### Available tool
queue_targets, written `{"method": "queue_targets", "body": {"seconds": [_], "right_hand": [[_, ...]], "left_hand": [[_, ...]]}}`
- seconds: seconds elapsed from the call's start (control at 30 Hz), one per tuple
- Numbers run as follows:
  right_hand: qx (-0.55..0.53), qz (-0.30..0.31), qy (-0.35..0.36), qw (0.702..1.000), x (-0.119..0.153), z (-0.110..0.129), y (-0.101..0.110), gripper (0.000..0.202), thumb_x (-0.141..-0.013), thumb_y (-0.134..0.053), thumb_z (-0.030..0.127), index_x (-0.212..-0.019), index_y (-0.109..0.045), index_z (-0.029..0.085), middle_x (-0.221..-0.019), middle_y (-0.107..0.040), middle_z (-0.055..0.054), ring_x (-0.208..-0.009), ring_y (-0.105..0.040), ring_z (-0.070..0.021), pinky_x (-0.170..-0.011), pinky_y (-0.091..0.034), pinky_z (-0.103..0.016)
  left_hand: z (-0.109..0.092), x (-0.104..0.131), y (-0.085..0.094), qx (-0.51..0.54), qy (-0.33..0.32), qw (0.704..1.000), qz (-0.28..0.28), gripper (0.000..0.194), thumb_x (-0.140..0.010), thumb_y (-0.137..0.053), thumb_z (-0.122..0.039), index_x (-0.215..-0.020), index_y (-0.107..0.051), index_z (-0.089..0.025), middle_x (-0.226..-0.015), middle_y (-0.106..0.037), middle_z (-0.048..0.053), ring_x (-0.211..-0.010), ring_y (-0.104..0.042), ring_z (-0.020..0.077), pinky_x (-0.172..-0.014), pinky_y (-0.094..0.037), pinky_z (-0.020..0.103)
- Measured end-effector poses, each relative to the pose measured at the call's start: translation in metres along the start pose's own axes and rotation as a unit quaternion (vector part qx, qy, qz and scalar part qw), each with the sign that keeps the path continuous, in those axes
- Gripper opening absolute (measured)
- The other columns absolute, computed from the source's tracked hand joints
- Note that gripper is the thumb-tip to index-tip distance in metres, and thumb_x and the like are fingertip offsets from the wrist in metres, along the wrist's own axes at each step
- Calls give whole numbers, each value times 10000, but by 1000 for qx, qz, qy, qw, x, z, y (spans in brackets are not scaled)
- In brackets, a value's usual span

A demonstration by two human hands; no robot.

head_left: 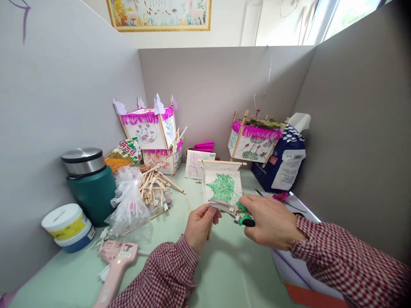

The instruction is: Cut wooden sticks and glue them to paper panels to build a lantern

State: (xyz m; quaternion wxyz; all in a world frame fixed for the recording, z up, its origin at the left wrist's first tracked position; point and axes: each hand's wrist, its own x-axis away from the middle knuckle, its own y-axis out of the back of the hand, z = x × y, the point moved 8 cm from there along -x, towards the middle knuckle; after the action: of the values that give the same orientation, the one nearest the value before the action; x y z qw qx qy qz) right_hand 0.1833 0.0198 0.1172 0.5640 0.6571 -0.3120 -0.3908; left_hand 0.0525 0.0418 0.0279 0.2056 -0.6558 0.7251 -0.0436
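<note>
My right hand (269,222) is closed around the green and black handles of pruning shears (226,207), whose metal blades point left. With fingers pinched, my left hand (197,226) grips the lower left corner of a small paper lantern frame (237,163) made of thin wooden sticks. A green leaf print (222,188) covers its white front panel. The blade tips reach my left fingertips at the panel's lower edge; whether they touch a stick is hidden. Part of a stick shows below my left fingers.
At left stand a pink glue gun (114,271), a white-lidded tub (69,226), a green flask (91,188), a plastic bag (130,201) and loose sticks (157,184). Finished lanterns (147,132) (257,143) and a navy bag (282,162) are behind. Grey partitions (208,85) enclose the table.
</note>
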Motion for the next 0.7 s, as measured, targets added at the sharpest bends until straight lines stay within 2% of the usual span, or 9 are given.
{"method": "queue_targets", "body": {"seconds": [0.27, 0.6, 0.7], "right_hand": [[-4, 30, 1, 1000, 0, 2, 0, 162, -590, -490, 270, -728, -437, 202, -731, -552, -39, -664, -499, -198, -542, -234, -272], [37, 1, -19, 999, -3, -6, -18, 113, -605, -483, 249, -704, -447, 208, -635, -589, -34, -577, -543, -201, -493, -163, -280], [18, -4, -35, 999, -4, -11, -17, 116, -610, -494, 252, -716, -465, 213, -633, -586, -27, -590, -543, -198, -490, -178, -272]], "left_hand": [[-1, 1, -1, 5, 10, 1000, -5, 249, -772, -579, -358, -720, -639, -122, -643, -549, 19, -576, -423, 91, -580, -343, 227], [-2, 0, 1, 2, -6, 1000, 4, 273, -784, -557, -375, -680, -622, -130, -652, -543, 15, -593, -443, 98, -601, -360, 234], [0, -1, 2, 14, -2, 1000, 0, 260, -785, -560, -376, -740, -635, -131, -664, -549, 15, -590, -445, 95, -594, -358, 231]]}}
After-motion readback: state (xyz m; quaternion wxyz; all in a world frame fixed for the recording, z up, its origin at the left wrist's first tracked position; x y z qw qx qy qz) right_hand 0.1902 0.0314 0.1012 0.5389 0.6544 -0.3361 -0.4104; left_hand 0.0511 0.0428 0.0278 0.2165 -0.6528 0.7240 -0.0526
